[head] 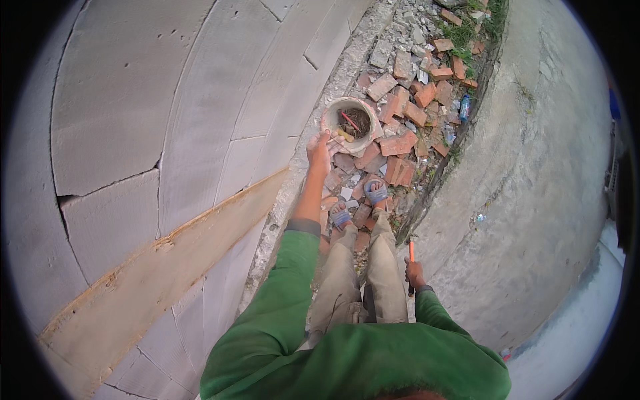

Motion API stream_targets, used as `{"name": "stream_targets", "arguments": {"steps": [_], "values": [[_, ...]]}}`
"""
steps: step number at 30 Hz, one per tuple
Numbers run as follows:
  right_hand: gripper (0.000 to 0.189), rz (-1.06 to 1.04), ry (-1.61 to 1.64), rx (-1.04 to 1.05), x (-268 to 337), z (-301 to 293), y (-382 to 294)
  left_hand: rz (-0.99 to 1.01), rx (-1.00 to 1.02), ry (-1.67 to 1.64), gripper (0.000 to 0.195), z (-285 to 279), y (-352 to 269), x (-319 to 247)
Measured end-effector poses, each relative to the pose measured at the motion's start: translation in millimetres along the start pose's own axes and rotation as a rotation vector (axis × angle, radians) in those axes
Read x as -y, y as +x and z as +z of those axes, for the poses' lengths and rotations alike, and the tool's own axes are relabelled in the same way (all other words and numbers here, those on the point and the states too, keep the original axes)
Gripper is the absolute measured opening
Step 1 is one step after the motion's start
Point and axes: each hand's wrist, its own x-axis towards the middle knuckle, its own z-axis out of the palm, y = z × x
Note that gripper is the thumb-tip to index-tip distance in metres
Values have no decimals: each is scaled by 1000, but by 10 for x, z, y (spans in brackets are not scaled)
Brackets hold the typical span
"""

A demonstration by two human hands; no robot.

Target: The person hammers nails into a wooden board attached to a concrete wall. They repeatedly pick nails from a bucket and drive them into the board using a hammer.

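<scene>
My left hand (322, 152) is at the near rim of a round, mortar-crusted bucket (329, 116), with the thumb and fingers partly spread. Whether a thin piece is pinched between the fingers is too small to tell. Inside the bucket lie a heap of thin nails (359, 120), a slim red stick-like tool (349, 120) and a small yellow piece (345, 135). Low beside my right leg, my right hand (414, 274) grips what looks like a hammer (411, 251) with an orange shaft and black grip. Its head is hard to make out.
A wall of large pale blocks (200, 110) rises on the left, crossed by a tan board-like band (170, 265). Loose broken bricks (398, 143) and rubble lie around my sandalled feet (375, 191). Rightward, a raised edge borders a concrete slab (530, 200). A plastic bottle (464, 108) lies by it.
</scene>
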Motion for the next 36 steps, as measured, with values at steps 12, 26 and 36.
{"name": "stream_targets", "arguments": {"steps": [12, 26, 36], "values": [[43, -64, -165, 95, -975, 37, 134, -249, 10, 210, 22, -267, 317, 1077], [27, -578, -820, 71, 1626, -577, 179, 225, -396, 297, 31, -1251, -3376, -632], [13, -2104, -1279, 356, 3009, 1270, -3175, 805, -763, -431, 32, -2139, -4941, -1915]]}}
